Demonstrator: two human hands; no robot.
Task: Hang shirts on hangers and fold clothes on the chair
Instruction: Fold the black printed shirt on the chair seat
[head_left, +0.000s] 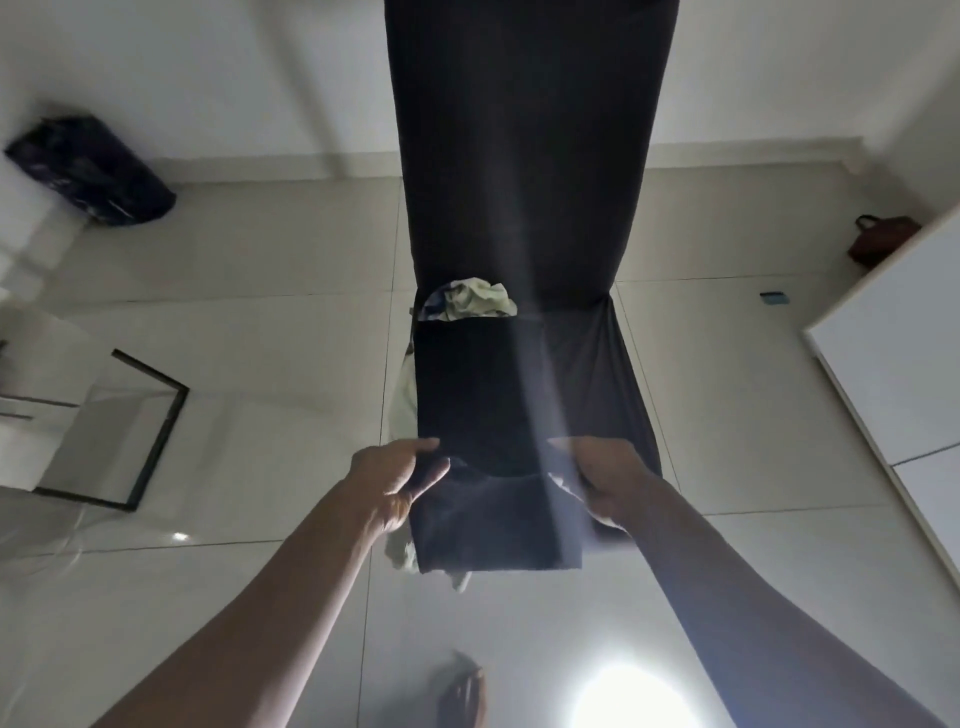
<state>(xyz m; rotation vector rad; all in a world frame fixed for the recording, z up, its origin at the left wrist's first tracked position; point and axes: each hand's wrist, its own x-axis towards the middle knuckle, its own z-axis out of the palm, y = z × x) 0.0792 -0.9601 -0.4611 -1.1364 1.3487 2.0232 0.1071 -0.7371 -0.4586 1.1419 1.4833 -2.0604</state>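
Note:
A tall chair (530, 130) in a dark cover stands in the middle of the view. On its seat lies a dark garment (478, 400), folded into a narrow rectangle, its near end hanging over the front edge. My left hand (397, 480) grips the garment's left edge near the front. My right hand (602, 478) grips its right edge at the same height. Pale green crumpled clothes (475, 300) lie at the back of the seat, and more pale cloth (402, 410) shows under the dark garment on the left.
White floor tiles surround the chair. A dark bag (93, 171) lies at the back left, a black-framed glass panel (119, 431) on the left, a brown handbag (883, 241) at the back right, a white surface (893, 353) on the right. A brown object (462, 691) lies near my feet.

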